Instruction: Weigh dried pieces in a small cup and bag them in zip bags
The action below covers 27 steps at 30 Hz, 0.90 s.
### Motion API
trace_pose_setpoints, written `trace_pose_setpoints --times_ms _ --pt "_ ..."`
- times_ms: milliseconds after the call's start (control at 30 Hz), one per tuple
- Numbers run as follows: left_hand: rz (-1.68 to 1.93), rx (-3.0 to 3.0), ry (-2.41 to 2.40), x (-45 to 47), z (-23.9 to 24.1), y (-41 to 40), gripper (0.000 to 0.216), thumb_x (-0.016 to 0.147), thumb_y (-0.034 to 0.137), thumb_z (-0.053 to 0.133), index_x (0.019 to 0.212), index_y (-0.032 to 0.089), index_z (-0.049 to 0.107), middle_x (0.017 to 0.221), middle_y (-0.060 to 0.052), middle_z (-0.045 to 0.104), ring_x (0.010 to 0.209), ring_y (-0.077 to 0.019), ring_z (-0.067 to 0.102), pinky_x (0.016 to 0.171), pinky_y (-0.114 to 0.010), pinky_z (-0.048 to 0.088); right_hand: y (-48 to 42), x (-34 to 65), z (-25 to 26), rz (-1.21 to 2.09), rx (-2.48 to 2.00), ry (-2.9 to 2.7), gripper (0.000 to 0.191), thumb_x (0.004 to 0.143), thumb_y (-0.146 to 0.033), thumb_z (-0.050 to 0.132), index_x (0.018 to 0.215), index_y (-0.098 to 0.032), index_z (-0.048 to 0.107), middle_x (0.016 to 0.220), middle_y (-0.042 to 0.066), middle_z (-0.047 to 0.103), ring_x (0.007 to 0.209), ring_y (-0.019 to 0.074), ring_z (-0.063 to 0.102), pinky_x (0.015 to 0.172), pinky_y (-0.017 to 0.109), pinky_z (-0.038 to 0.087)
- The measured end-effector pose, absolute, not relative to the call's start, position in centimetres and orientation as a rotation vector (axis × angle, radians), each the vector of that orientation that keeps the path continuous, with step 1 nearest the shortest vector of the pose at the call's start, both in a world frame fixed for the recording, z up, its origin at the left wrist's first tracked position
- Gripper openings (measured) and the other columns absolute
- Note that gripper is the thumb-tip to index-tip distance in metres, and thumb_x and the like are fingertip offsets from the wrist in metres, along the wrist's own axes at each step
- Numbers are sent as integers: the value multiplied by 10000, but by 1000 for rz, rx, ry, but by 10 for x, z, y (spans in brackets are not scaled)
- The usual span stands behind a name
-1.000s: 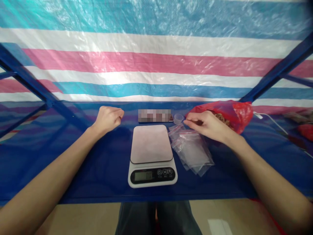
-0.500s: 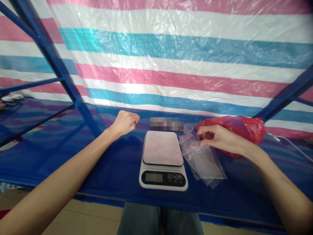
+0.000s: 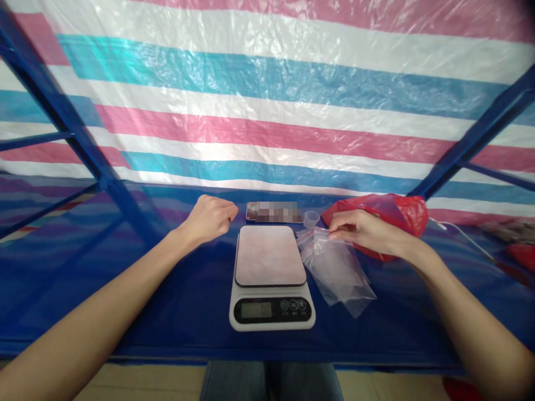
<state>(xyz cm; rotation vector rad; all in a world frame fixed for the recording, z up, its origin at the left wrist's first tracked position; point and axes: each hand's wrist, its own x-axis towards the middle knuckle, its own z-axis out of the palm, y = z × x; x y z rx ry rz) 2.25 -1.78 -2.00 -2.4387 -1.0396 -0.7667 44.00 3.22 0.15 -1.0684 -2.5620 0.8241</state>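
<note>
On the blue shelf (image 3: 167,312), right grip (image 3: 363,231) pinches the clear bags (image 3: 338,273); left grip (image 3: 209,214) rests fisted.

Makeshift weighing-and-bagging station, small workshop or storeroom type. Evidence:
- blue steel rack frame (image 3: 62,111) enclosing work area
- striped plastic tarpaulin (image 3: 267,111) hung as back wall
- blue counter (image 3: 167,301) carrying digital scale (image 3: 271,275), stack of clear zip bags (image 3: 338,273), small clear cup (image 3: 311,218), red carrier bag (image 3: 393,211) of loose brown goods
- white cable (image 3: 460,236) trailing at right
- pale hard floor (image 3: 146,384) below counter edge
</note>
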Motion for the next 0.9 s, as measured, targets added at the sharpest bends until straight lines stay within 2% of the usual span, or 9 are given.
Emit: trace_pose_setpoints --times_ms 100,233,333,433,533,667,733,833,900 --pt "-816 -2454 -1047 27 -19 -20 199 664 63 436 592 199 563 567 0 602 497 -148 491 519 -308 277 31 437 4 702 -992 -2584 426 1007 -565 646 849 -200 797 865 94 749 770 242 674 687 346 491" --pt "-876 -2500 -1045 38 -19 -25 204 666 57 431 585 197 554 559 3 593 499 -143 497 516 -305 287 24 428 5 508 -918 -2535 381 1039 -514 615 925 -232 844 949 110 764 853 262 688 763 390 532" --pt "-955 -2527 -993 45 -21 -27 224 665 36 419 589 196 556 549 12 575 497 -133 496 511 -294 302 19 424 8 399 -929 -2424 360 1028 -507 629 941 -246 861 905 102 743 808 256 674 730 404 534" --pt "-1023 -2550 -1000 50 -19 -27 249 681 24 412 610 194 579 574 17 592 510 -127 509 524 -278 334 18 424 14 387 -925 -2290 338 992 -512 679 876 -245 850 849 84 715 761 234 654 694 394 516" --pt "-1120 -2538 -1113 58 -7 -24 261 721 42 424 661 189 631 610 18 625 548 -131 541 572 -275 377 22 424 22 403 -935 -2070 291 910 -498 788 803 -229 814 811 63 704 727 206 619 681 377 486" --pt "-1259 -2580 -1320 85 20 -19 236 849 115 475 819 170 702 746 -3 692 665 -147 577 636 -285 402 30 406 31 508 -961 -1715 230 848 -377 866 756 -202 749 761 38 690 663 156 572 629 334 452" --pt "-1408 -2525 -1346 104 29 -19 201 922 189 511 768 173 639 717 2 639 676 -141 541 646 -283 393 28 386 35 629 -963 -1603 230 837 -337 870 734 -193 723 700 24 662 586 124 522 545 295 403" --pt "-1530 -2458 -1334 126 30 -22 320 986 305 574 690 196 514 627 32 511 610 -122 447 608 -283 353 18 349 37 829 -891 -1568 236 844 -368 854 774 -182 726 702 30 690 523 103 514 442 253 318" --pt "-1554 -2492 -1284 132 24 -25 311 1007 346 600 742 202 526 678 28 551 638 -126 483 620 -281 378 11 328 33 920 -786 -1631 279 821 -420 868 810 -175 736 742 41 730 514 102 545 421 243 333"
